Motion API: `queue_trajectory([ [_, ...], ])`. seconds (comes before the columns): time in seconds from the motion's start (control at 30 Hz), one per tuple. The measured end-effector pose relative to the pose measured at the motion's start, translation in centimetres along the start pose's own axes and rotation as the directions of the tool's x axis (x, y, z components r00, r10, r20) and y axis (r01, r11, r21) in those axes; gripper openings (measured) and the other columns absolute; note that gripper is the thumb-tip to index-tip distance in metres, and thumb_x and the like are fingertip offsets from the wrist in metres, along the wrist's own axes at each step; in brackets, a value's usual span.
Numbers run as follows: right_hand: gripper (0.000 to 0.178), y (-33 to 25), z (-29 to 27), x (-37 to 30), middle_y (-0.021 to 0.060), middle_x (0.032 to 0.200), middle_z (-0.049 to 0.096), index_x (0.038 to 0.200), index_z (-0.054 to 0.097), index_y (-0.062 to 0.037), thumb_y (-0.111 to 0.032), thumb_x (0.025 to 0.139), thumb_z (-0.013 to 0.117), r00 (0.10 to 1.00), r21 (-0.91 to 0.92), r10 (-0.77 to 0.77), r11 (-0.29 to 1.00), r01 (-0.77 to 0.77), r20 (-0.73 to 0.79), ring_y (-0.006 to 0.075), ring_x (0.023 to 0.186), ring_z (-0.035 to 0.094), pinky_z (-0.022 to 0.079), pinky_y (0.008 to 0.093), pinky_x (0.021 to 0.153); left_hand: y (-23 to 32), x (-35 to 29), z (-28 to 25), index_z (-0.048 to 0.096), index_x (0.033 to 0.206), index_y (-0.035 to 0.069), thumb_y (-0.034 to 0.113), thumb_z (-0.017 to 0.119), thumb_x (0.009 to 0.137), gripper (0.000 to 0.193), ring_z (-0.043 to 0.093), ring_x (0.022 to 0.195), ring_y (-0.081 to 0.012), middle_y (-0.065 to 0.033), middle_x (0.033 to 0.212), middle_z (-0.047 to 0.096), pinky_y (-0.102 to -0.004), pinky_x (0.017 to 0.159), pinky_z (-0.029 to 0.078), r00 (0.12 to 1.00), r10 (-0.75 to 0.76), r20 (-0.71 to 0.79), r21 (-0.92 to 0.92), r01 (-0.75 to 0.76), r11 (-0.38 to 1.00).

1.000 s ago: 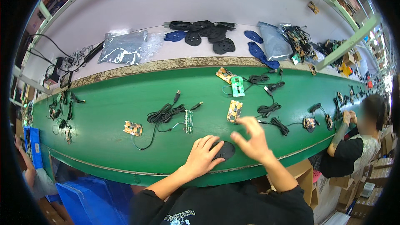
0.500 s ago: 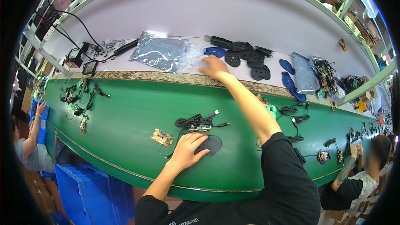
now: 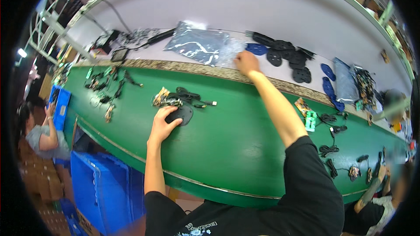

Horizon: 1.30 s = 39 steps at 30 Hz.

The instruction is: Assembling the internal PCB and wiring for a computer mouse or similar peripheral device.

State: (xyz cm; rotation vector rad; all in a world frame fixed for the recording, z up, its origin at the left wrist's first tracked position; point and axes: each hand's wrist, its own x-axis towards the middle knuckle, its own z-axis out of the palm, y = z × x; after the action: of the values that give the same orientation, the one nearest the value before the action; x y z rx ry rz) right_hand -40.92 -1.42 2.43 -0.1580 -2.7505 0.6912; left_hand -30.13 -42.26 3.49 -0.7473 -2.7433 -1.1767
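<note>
My left hand [image 3: 162, 125] is on the green work surface [image 3: 227, 148], its thumb and fingers closed at the near left edge of a black round plate [image 3: 185, 114]. A circuit board [image 3: 170, 102] lies against its fingertips, with a tan board [image 3: 161, 95] and a coiled black cable [image 3: 186, 93] just beyond. A light-coloured USB plug [image 3: 211, 103] points right. Reaching to the white shelf, my right hand [image 3: 247, 63] has curled fingers at the edge of a pile of small clear plastic pieces [image 3: 230, 52]. Whatever those fingers hold is hidden.
A grey plastic bag [image 3: 194, 45] lies left of the clear pieces. Blue plates [image 3: 257, 49] and black plates [image 3: 294, 57] are on the shelf to the right. Boards with cables [image 3: 103, 85] lie at left. Co-workers sit at both sides; a blue bin [image 3: 105, 192] stands below left.
My left hand has slid the round plate, board and cable left and away from me, up against the tan board. My right hand's fingers have curled in at the clear pieces. The view has shifted.
</note>
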Motion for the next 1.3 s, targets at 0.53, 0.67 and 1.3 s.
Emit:
queue_trajectory([
  [0.53,0.028,0.1,-14.7,-37.1,0.0085,0.108,0.062,0.100,0.067,-0.0041,-0.010,0.075,0.076,0.943,0.031,-0.296,0.955,0.295,0.152,0.0270,0.095,0.061,0.051,0.0385,0.081,17.8,-9.5,12.4,0.065,0.127,0.005,0.019,0.082,0.078,0.055,0.055,0.124,-0.0306,-0.0097,0.134,0.062,-0.0448,0.105,0.041,0.714,0.566,0.411,-0.299,-0.481,0.824],
  [0.67,0.027,-1.0,-14.9,-38.4,0.0085,0.109,0.062,0.103,0.069,-0.0051,-0.012,0.079,0.077,0.964,0.050,-0.253,0.967,0.250,0.080,0.0256,0.095,0.060,0.047,0.0372,0.078,18.0,-10.2,12.5,0.062,0.131,0.003,0.014,0.081,0.077,0.059,0.053,0.126,-0.0316,-0.0104,0.136,0.060,-0.0453,0.105,0.042,0.710,0.555,0.434,-0.284,-0.476,0.832],
  [1.3,0.014,-0.2,-15.9,-42.1,0.0023,0.095,0.064,0.089,0.068,-0.0083,-0.009,0.079,0.077,0.947,0.085,-0.320,0.944,0.320,-0.013,0.0217,0.090,0.061,0.045,0.0364,0.080,19.3,-11.3,14.5,0.060,0.133,0.003,0.016,0.083,0.078,0.061,0.056,0.120,-0.0321,-0.0115,0.128,0.063,-0.0444,0.103,0.042,0.788,0.524,0.323,-0.230,-0.472,0.851],
])
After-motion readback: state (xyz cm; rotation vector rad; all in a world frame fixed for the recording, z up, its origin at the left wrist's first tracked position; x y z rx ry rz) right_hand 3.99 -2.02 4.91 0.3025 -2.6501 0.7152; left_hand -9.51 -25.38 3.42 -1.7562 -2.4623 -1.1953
